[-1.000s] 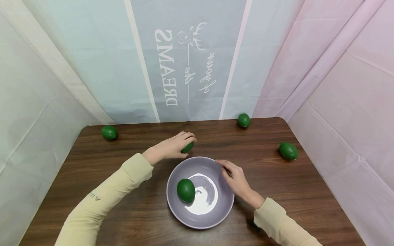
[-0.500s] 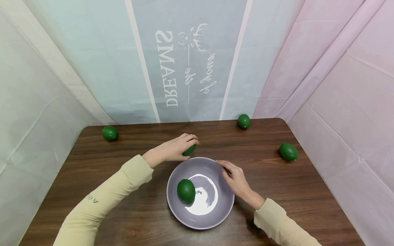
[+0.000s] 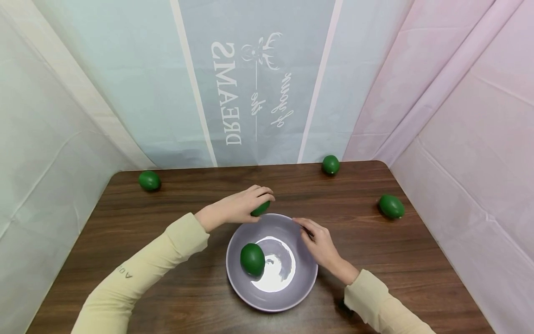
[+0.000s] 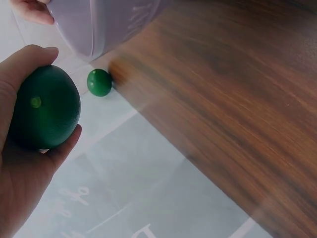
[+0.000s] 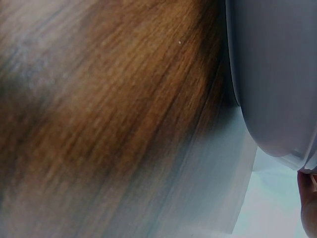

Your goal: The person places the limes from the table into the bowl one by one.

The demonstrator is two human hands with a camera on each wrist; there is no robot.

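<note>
Shifted right and toward the person: left hand [image 3: 237, 206] with the held fruit [image 3: 261, 208]. Far-left fruit [image 3: 149, 180] by the table's [image 3: 187, 287] back corner. Left hand's thumb and fingers curl round the held fruit; stem end faces us in left wrist view. Bowl [image 3: 292, 292] just right and nearer the person, resting fruit [image 3: 252, 259] inside. Right hand [image 3: 322, 246] at its rim; pinching or merely touching, can't tell. Back fruit [image 3: 331, 164], right-edge fruit [image 3: 391, 206] well apart.

Bowl [image 5: 277, 64]: curving its lavender-grey outer wall from one to four o'clock.
Wood-grain tabletop [image 5: 114, 114]: spreading from seven to twelve.
Hand [image 5: 309, 206]: touching bowl's rim, four o'clock.
</note>
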